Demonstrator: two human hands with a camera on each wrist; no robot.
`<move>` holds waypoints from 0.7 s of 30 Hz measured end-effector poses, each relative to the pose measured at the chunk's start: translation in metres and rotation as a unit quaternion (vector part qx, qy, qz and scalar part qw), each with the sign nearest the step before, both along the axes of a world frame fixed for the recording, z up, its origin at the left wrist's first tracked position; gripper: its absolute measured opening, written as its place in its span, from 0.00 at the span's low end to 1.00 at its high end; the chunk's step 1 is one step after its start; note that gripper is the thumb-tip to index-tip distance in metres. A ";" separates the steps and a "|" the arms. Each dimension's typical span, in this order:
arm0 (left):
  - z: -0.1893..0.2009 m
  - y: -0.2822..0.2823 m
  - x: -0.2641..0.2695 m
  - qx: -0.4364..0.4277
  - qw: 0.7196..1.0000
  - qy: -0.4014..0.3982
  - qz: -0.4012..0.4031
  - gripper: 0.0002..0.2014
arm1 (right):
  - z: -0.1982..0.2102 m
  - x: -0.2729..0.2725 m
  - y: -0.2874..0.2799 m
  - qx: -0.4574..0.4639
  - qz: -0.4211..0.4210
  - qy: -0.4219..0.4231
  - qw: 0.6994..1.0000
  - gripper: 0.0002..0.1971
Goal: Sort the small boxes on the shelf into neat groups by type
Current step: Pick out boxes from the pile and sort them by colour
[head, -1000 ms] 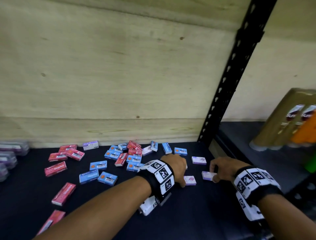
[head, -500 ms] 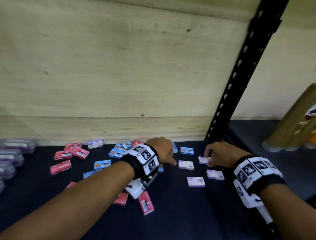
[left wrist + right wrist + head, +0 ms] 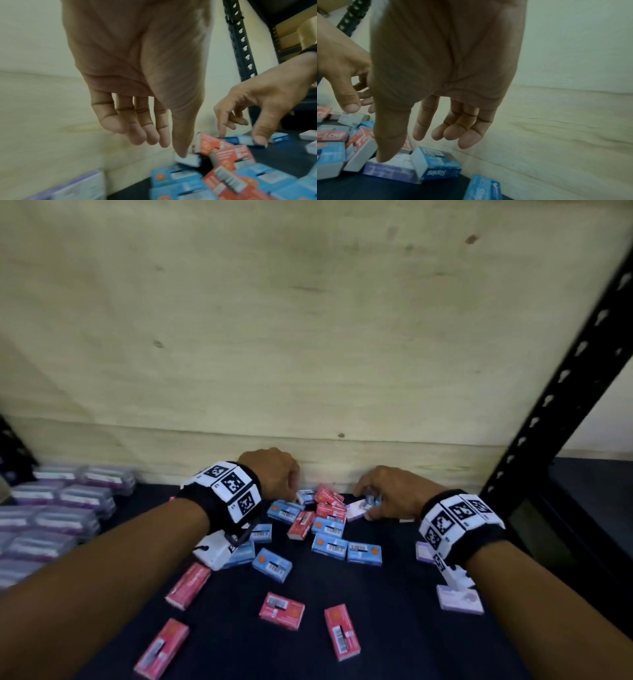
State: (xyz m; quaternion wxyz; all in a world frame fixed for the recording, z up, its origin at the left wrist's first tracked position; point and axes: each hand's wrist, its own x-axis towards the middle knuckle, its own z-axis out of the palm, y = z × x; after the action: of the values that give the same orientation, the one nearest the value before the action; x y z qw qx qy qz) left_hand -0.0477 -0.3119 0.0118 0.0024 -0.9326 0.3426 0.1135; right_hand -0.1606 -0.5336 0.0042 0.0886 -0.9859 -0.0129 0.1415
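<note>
Small red, blue and purple boxes lie scattered on the dark shelf point(image 3: 394, 638). A mixed pile of red boxes point(image 3: 328, 498) and blue boxes point(image 3: 328, 545) sits against the back wall. My left hand point(image 3: 291, 493) hovers over the pile's left end with fingers relaxed; its thumb tip touches a white-ended box point(image 3: 187, 160). My right hand point(image 3: 365, 505) is at the pile's right end, and its thumb presses on a purple box point(image 3: 390, 169) beside a blue box point(image 3: 436, 163). Its fingers point(image 3: 467, 140) hang loose and hold nothing.
Stacks of clear purple cases point(image 3: 58, 508) fill the shelf's left side. Two purple boxes point(image 3: 460, 602) lie by my right wrist. Loose red boxes point(image 3: 281, 611) lie near the front. A plywood wall point(image 3: 308, 337) closes the back, and a black upright post point(image 3: 565, 392) stands at the right.
Both hands moved away from the purple boxes laid at the right and reached back to the mixed pile by the wall. The head view shifted left and down.
</note>
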 end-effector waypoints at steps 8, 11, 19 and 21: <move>0.007 0.068 0.026 0.057 0.993 -0.080 0.067 0.15 | -0.018 0.025 0.011 -0.032 0.002 0.038 0.999 0.22; 0.001 0.081 0.029 0.082 0.990 -0.097 0.067 0.18 | -0.020 0.027 0.011 -0.031 -0.009 0.039 0.999 0.20; -0.016 0.077 0.026 0.087 0.986 -0.132 0.061 0.15 | -0.023 0.021 0.011 -0.009 -0.021 0.026 0.999 0.21; -0.018 0.077 0.026 0.081 0.986 -0.134 0.057 0.12 | -0.023 0.018 0.008 0.005 -0.017 0.021 1.000 0.20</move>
State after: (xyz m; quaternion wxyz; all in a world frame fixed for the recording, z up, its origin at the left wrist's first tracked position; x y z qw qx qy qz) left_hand -0.0218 -0.2352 -0.0060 0.1176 -0.9542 0.2748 0.0146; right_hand -0.1426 -0.5254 -0.0188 0.0958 -0.9824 0.0051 0.1604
